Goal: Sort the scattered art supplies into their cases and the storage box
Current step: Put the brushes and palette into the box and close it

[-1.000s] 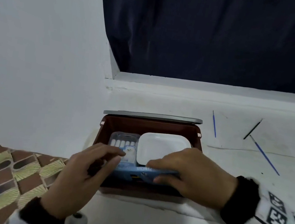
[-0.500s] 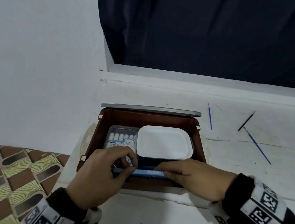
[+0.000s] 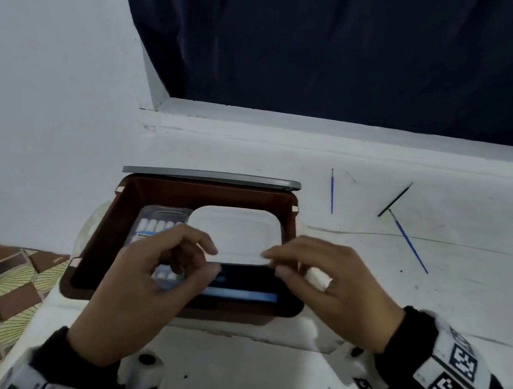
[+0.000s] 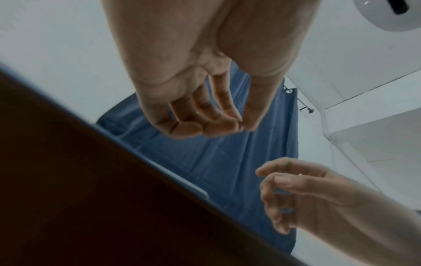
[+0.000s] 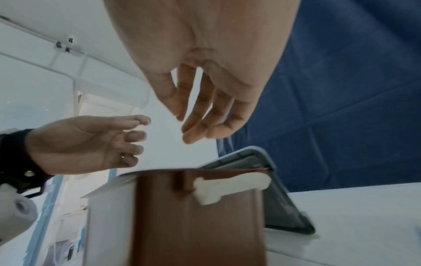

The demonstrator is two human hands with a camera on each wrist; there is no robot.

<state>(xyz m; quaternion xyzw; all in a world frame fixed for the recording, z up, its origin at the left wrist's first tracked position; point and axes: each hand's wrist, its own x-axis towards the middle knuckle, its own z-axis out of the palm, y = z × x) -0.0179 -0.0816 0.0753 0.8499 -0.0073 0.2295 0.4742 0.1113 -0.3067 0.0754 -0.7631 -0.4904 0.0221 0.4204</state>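
Both hands hover empty over the brown storage box (image 3: 202, 193), fingers loosely curled: left hand (image 3: 151, 278) above its near-left part, right hand (image 3: 331, 287) above the near-right rim. Inside lie a white tray (image 3: 236, 234), a clear case of white sticks (image 3: 159, 220) and a blue case (image 3: 241, 292) (flat along the near wall). Three thin brushes (image 3: 409, 244) lie well apart to the right on the white ledge (image 3: 431, 301); the grey lid (image 3: 211, 175) stands behind the box

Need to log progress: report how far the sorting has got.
Done: a blue case, white tray and clear pack lie inside the brown storage box. In hand: nothing; both hands hover empty. Left: three brushes on the ledge, lid open.
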